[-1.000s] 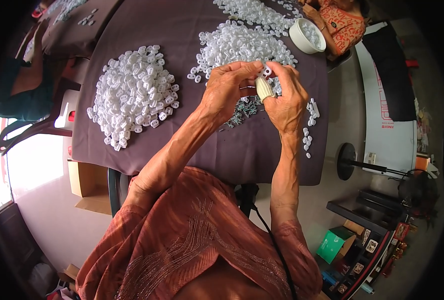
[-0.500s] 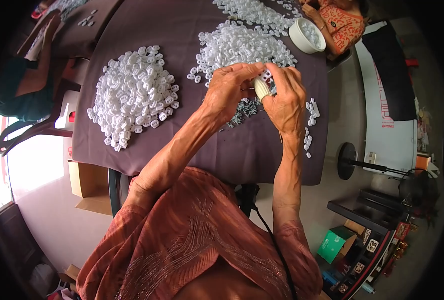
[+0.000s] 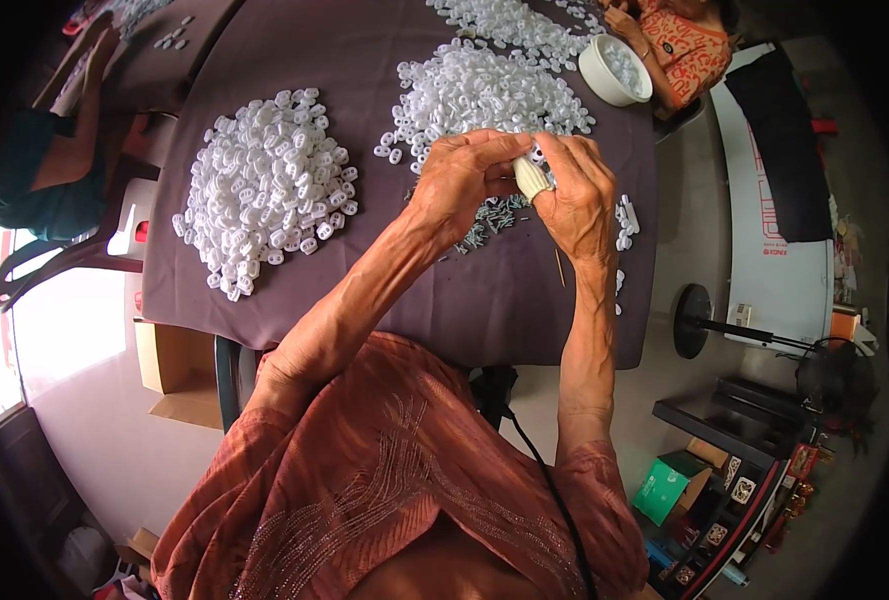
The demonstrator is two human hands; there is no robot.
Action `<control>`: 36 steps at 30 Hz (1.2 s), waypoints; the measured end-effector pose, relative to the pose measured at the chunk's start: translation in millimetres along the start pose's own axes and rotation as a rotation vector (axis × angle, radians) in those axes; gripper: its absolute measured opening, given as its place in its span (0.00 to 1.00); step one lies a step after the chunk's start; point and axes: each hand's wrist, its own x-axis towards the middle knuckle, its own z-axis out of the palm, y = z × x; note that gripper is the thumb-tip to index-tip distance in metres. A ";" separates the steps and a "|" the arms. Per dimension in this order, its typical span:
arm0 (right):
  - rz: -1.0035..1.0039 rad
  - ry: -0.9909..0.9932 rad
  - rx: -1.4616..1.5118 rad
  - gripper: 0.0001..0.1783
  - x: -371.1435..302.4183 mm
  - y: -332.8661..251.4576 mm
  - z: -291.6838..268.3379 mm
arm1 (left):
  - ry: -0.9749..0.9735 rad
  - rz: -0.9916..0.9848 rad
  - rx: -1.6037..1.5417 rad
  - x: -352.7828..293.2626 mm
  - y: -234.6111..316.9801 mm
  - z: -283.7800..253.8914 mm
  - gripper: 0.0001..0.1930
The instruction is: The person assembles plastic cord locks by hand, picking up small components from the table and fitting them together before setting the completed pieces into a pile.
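My left hand and my right hand meet over the near edge of a heap. Their fingertips pinch a small white two-hole plastic piece, partly hidden by the fingers. A cream ribbed finger cover sits on my right thumb. Just below the hands lies a scatter of small grey metal-looking bits, too small to name. Beyond them spreads a large heap of loose white plastic pieces. To the left rises another heap of white two-hole pieces.
A white tub of pieces stands at the far right of the cloth-covered table. A few white pieces lie near its right edge. One person sits at the far right, another at the left.
My right hand and forearm have shifted slightly right and tilted. Both hands still pinch together at nearly the same spot; the heaps look the same.
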 end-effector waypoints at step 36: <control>-0.214 -0.066 0.054 0.16 -17.7 27.4 -0.8 | -0.128 -0.128 0.213 8.2 -8.0 -11.7 0.07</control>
